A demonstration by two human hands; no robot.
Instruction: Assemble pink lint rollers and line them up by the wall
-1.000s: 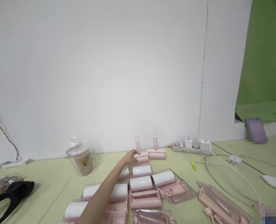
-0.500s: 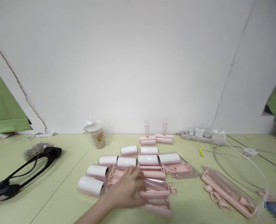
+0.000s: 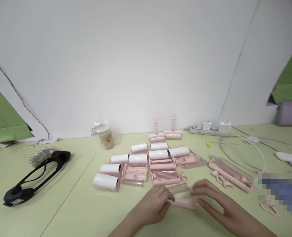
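Note:
My left hand (image 3: pixel 156 204) is closed on the left end of a long pink plastic part (image 3: pixel 184 203) near the front of the table. At the part's other end is my right hand (image 3: pixel 215 200), its thumb and fingers spread apart; blur hides whether it touches the part. Just beyond lies a clear tube-like piece (image 3: pixel 178 188). Pink open frames (image 3: pixel 135 174) holding small loops and clear pieces lie past my hands. White glossy cylinders (image 3: pixel 105 182) are grouped behind and to the left of them.
Two pink roller-like pieces with upright handles (image 3: pixel 173 135) stand by the wall. A bagged cup (image 3: pixel 106 137), a black strap-like frame (image 3: pixel 37 177) and a power strip (image 3: pixel 207 131) with cables surround the parts. More pink parts (image 3: pixel 230 174) lie at right.
My left hand has come nearer and to the right, now with a pink part from the group. My right hand has entered from the right. The camera view has tilted slightly.

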